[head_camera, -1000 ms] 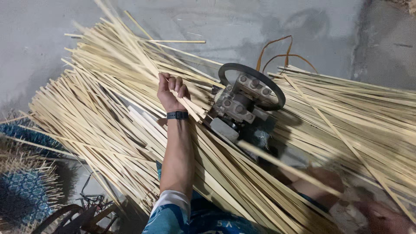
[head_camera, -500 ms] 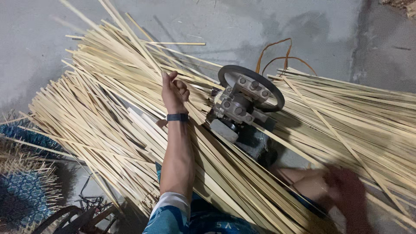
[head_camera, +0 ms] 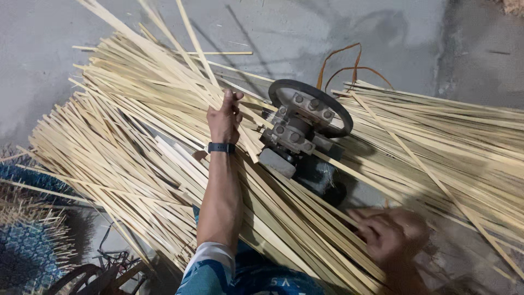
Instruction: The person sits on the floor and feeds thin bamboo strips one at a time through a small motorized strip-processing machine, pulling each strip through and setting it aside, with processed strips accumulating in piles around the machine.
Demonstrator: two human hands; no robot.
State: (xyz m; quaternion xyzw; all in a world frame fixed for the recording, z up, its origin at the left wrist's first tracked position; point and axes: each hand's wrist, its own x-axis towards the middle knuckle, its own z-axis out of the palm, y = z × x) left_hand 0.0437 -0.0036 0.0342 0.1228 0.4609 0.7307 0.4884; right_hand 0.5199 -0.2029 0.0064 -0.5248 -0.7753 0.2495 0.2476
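Bamboo splints [head_camera: 136, 142] lie heaped left of the wheeled splitting machine [head_camera: 305, 128], a second pile [head_camera: 436, 142] right of it. Our left hand [head_camera: 225, 117] closes its fingers around a bundle; our blurred right hand [head_camera: 390, 235] we cannot read.

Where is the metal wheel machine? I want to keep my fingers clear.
In the head view, the wheel machine sits centre, among bamboo strips, just right of the left hand.
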